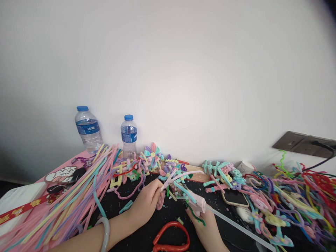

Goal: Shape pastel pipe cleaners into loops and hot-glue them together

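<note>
My left hand (148, 201), with a pale bangle (105, 231) on its wrist, is closed in a pinch on a pale pink pipe cleaner (168, 182). My right hand (206, 225) is wrapped round a pale pink hot glue gun (198, 201). A long translucent glue stick (241, 227) sticks out of its back toward the lower right. The gun's tip is hidden among light blue and green pipe cleaner pieces between my hands. Red-handled scissors (172, 236) lie on the black mat below, their blades out of view.
Long pastel pipe cleaners (76, 196) spread over the left side. Two water bottles (89, 129) stand by the wall. Finished pipe cleaner shapes (153, 155) lie behind my hands. At right are a phone (235, 198), a white mouse (244, 214) and a colourful pipe cleaner heap (312, 196).
</note>
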`<state>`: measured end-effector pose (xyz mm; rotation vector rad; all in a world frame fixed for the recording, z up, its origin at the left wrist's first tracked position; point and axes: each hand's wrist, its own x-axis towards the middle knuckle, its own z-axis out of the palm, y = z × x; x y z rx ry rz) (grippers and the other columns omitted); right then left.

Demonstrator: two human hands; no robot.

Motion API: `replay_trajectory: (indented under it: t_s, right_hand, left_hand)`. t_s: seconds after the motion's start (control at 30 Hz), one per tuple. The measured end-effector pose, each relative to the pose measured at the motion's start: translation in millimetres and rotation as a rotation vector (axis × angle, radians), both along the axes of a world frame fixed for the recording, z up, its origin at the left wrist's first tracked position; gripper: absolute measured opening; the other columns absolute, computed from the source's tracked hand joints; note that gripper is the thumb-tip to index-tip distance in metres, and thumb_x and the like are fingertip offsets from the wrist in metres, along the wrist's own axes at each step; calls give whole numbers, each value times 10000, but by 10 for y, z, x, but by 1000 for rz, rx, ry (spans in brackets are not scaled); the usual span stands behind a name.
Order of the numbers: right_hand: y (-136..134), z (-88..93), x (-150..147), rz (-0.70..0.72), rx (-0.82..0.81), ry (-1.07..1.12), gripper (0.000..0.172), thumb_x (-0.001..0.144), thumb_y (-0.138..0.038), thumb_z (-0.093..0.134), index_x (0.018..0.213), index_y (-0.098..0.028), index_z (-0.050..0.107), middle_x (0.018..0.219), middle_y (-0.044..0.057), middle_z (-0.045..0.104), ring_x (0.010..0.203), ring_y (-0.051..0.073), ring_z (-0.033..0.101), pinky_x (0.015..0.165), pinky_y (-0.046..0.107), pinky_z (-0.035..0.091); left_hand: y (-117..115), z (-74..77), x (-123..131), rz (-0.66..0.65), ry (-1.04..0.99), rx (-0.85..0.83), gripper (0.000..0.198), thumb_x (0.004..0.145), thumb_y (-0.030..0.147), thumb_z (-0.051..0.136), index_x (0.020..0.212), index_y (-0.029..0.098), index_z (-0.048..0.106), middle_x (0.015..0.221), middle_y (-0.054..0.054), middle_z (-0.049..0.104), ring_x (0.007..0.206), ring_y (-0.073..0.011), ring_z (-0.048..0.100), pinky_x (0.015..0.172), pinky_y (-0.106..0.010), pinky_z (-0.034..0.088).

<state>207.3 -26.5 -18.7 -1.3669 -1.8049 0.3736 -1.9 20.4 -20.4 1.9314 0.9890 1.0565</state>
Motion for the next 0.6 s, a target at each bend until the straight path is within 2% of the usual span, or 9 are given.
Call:
replay_trajectory:
  t_s: [0.27,0.6]
  right_hand:
    - [5,-17,12,-15,-27,3,307,826,-241,519,1060,-136,687,1057,145,708,937,289,675,849,370,530]
    - [14,12,7,-58,-50,-25,342,835,-271,494,1072,-106,676,1038,171,710,979,308,661,852,394,527]
  left_hand:
    - [-11,29,-4,-1,-8,-1,282,969,231,279,723,203,414,602,39,494,527,-113,488,570,-232,388]
    - [3,-12,-6,1,-22,0,280,969,228,276,728,205,417,595,40,505,531,-116,499,577,-237,393]
